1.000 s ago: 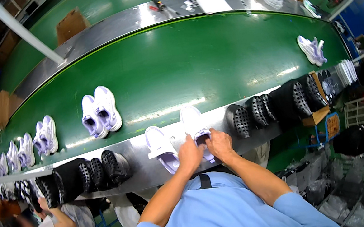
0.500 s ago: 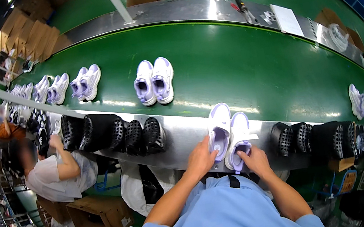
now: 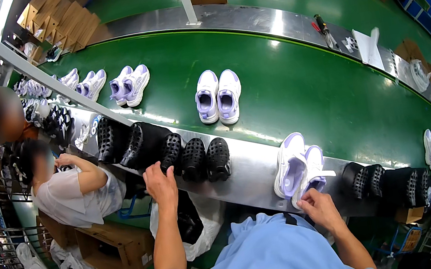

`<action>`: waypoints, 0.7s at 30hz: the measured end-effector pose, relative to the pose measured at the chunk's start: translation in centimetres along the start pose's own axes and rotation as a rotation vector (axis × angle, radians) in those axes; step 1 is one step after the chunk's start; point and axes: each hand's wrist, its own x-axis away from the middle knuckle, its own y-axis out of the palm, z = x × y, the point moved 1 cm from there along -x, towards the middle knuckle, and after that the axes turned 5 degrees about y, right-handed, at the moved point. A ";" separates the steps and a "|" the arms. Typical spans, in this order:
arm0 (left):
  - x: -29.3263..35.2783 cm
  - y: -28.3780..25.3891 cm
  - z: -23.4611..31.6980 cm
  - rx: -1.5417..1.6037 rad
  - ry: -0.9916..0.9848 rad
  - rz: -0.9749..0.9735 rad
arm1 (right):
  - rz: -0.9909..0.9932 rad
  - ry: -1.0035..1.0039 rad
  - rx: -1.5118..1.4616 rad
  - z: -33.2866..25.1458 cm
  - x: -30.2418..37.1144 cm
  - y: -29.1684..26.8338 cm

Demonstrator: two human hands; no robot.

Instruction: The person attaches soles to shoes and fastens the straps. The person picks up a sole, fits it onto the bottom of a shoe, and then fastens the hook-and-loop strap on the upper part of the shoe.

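A pair of white-and-lilac sneakers stands in front of me on the metal ledge, toes pointing away: the left sneaker point(image 3: 291, 167) and the right sneaker point(image 3: 312, 169), whose white strap sticks out to the right. My right hand point(image 3: 319, 208) pinches the heel of the right sneaker. Over at the left, my left hand point(image 3: 161, 184) reaches to the near end of a black, knobbly shoe-shaped form point(image 3: 172, 150), its fingers apart and touching or almost touching it. Two similar forms, a black form point(image 3: 193, 160) and another black form point(image 3: 218, 158), stand just right of that hand.
Another sneaker pair point(image 3: 218, 97) sits on the green belt point(image 3: 300, 97), with more pairs to the left. Further black forms point(image 3: 380, 181) line the ledge at right. A slanting white pole point(image 3: 56, 84) crosses the left side. A seated co-worker point(image 3: 73, 187) is close by on the left.
My left hand has let go of the left sneaker and moved left to the black forms. My right hand stays at the right sneaker's heel. The view has shifted left.
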 end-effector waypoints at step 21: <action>1.0 1.4 24.2 1.572 -0.060 -0.956 | -0.232 -0.047 -0.055 -6.2 0.1 0.4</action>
